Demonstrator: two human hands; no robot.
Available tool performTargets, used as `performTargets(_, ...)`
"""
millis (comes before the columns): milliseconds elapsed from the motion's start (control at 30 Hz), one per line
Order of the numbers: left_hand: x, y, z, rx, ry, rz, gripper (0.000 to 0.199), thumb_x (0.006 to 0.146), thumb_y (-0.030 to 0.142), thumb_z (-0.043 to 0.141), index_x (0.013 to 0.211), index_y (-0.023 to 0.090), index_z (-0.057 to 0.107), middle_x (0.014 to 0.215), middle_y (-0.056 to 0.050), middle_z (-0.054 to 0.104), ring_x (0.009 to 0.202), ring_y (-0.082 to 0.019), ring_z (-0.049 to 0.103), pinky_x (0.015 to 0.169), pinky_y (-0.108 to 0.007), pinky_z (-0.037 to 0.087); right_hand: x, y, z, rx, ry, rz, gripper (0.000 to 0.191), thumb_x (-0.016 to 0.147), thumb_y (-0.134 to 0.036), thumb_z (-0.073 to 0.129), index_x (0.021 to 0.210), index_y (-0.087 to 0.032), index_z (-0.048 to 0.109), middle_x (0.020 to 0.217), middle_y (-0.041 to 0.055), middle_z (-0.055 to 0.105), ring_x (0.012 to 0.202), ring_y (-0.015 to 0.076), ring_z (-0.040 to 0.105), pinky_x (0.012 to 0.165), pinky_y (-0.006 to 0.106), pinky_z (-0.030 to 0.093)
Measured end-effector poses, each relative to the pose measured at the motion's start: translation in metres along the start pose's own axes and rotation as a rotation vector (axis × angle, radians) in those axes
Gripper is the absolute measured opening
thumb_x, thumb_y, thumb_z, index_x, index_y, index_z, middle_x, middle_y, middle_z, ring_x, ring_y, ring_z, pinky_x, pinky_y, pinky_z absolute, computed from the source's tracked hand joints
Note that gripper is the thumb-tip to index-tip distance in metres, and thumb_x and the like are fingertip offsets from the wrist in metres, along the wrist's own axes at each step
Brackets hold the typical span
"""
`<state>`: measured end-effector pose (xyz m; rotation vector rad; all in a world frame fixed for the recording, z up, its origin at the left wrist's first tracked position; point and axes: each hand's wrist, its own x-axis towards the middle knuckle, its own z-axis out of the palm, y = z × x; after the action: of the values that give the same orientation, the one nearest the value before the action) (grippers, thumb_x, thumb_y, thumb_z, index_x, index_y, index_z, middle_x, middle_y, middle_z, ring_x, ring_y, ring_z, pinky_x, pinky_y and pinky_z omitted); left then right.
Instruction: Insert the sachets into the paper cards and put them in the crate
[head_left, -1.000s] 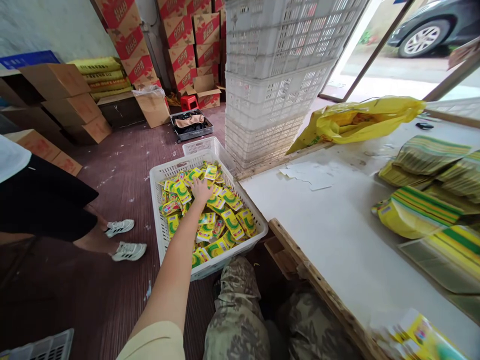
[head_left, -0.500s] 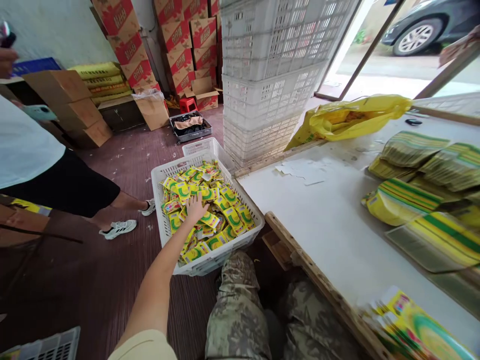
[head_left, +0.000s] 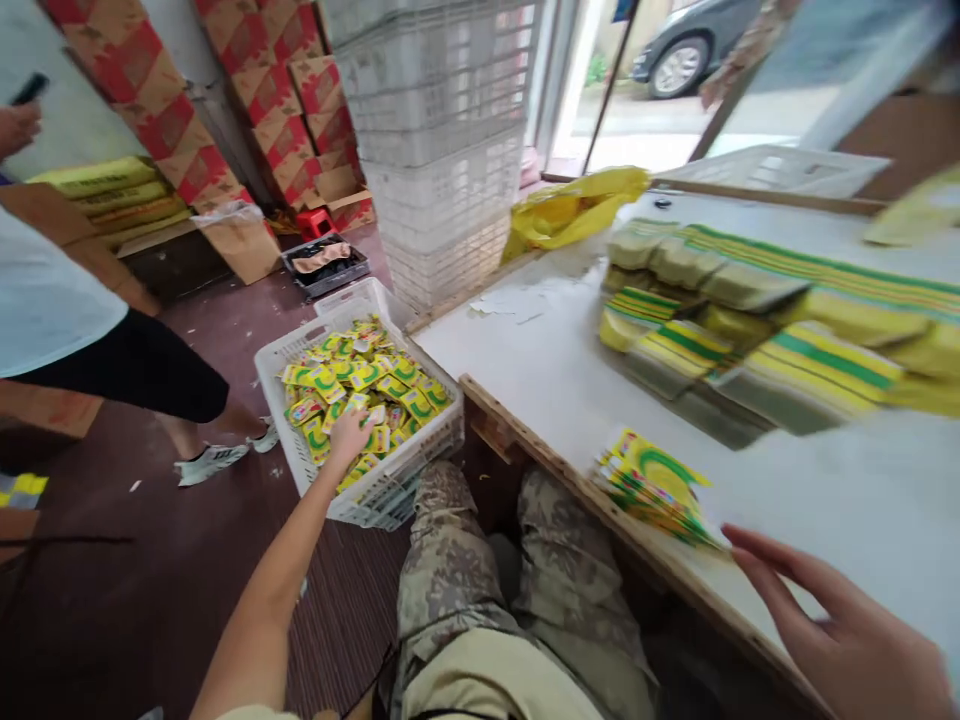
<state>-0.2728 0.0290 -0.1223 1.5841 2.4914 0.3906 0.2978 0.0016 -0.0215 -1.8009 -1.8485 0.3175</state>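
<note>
My left hand (head_left: 351,436) reaches into a white plastic crate (head_left: 439,425) heaped with small yellow-and-green packets (head_left: 367,372). Its fingers are curled down on the packets among the heap, and their tips are partly hidden. On the white tabletop at my right lies a fanned stack of the same kind of packets (head_left: 660,485). My right hand (head_left: 832,625) is beside it, with thumb and forefinger closing at the near right corner of the stack. Motion blur softens that corner.
Bundled yellow-green packaging (head_left: 750,300) lies across the white table (head_left: 525,345), behind a yellow bag (head_left: 574,210). Tall stacked white crates (head_left: 442,180) stand beyond the packet crate. A person in black shorts (head_left: 150,350) stands at left. The table has a wooden edge (head_left: 547,450).
The view has swung right, and my right hand has come into sight at the packet stack. My left hand, spread on the heap before, is now curled and nearer the crate's front.
</note>
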Motion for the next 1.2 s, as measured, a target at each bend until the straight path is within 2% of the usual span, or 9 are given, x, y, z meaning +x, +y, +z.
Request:
performTargets(67,-0.001,0.017,-0.013,-0.05,0.032,0.048,0.031,0.085,0.038,0.051,0.102,0.02,0.07,0.114,-0.011,0.07,0.114,-0.028,0.06,0.104,-0.043,0.043,0.0,-0.005,-0.007,-0.001,0.069,0.045,0.031,0.09,-0.049,0.054,0.103,-0.026,0.071,0.101,0.0086,0.074,0.045,0.0174,0.057,0.057,0.038,0.05)
performTargets(133,0.001,0.04,-0.024,-0.123,0.047,0.118,0.034,0.084,0.041,0.05,0.103,0.019,0.069,0.113,-0.011,0.07,0.111,-0.028,0.061,0.101,-0.043,0.045,0.002,-0.006,-0.008,0.068,0.149,0.025,0.033,0.093,-0.047,0.051,0.1,-0.022,0.071,0.1,0.0106,0.073,0.08,0.025,0.069,0.067,0.035,0.052)
performTargets(167,0.001,0.053,-0.029,-0.162,0.043,0.161,0.037,0.084,0.043,0.05,0.104,0.018,0.069,0.113,-0.011,0.07,0.11,-0.028,0.062,0.099,-0.042,0.046,0.004,-0.005,-0.006,0.092,0.268,-0.002,0.034,0.091,-0.049,0.052,0.093,-0.021,0.072,0.091,0.0097,0.074,0.081,0.0259,0.07,0.069,0.035,0.052)
performTargets(300,-0.013,0.119,-0.038,-0.345,0.025,0.307,0.042,0.086,0.047,0.05,0.109,0.017,0.067,0.111,-0.008,0.071,0.102,-0.024,0.065,0.092,-0.037,0.05,0.012,0.0,0.01,0.148,0.246,-0.039,0.028,0.09,-0.041,0.054,0.096,-0.019,0.069,0.093,0.0089,0.073,0.082,0.0245,0.069,0.072,0.037,0.054)
performTargets(433,-0.052,0.189,-0.026,-0.741,-0.058,0.405,0.035,0.085,0.044,0.057,0.104,0.017,0.07,0.104,-0.008,0.073,0.1,-0.023,0.066,0.095,-0.037,0.049,0.021,-0.002,0.033,0.153,0.156,-0.06,0.027,0.09,-0.034,0.054,0.107,-0.017,0.065,0.101,0.0127,0.069,0.089,0.0271,0.066,0.078,0.041,0.053)
performTargets(567,-0.1,0.234,0.003,-0.998,-0.271,0.395,0.03,0.087,0.041,0.059,0.103,0.018,0.07,0.103,-0.008,0.073,0.097,-0.021,0.068,0.092,-0.035,0.052,0.026,0.0,0.056,0.019,0.074,-0.062,0.027,0.085,-0.023,0.054,0.11,-0.016,0.061,0.105,0.0157,0.066,0.095,0.0316,0.061,0.081,0.046,0.05)
performTargets(800,-0.162,0.266,0.032,-1.282,-0.556,0.221,0.028,0.082,0.041,0.067,0.093,0.016,0.071,0.089,-0.008,0.074,0.084,-0.019,0.07,0.082,-0.031,0.055,0.022,0.007,0.07,0.066,0.124,-0.047,0.032,0.081,-0.02,0.052,0.112,-0.016,0.055,0.1,0.0145,0.061,0.091,0.03,0.058,0.079,0.044,0.048)
performTargets(1067,-0.173,0.275,0.033,-1.402,-0.55,0.061,0.031,0.079,0.044,0.07,0.086,0.014,0.071,0.08,-0.006,0.071,0.076,-0.016,0.067,0.077,-0.029,0.054,0.027,0.004,0.064,0.093,0.157,-0.01,0.031,0.075,-0.02,0.056,0.105,-0.018,0.051,0.094,0.0116,0.057,0.089,0.0297,0.055,0.08,0.045,0.047)
performTargets(1200,-0.17,0.281,0.031,-1.568,-0.533,0.037,0.042,0.077,0.05,0.072,0.101,0.016,0.069,0.092,-0.009,0.071,0.083,-0.018,0.067,0.078,-0.03,0.054,0.018,-0.024,0.054,0.255,0.184,0.017,0.041,0.074,-0.024,0.062,0.112,-0.018,0.045,0.089,0.0057,0.051,0.08,0.0248,0.054,0.072,0.04,0.048)
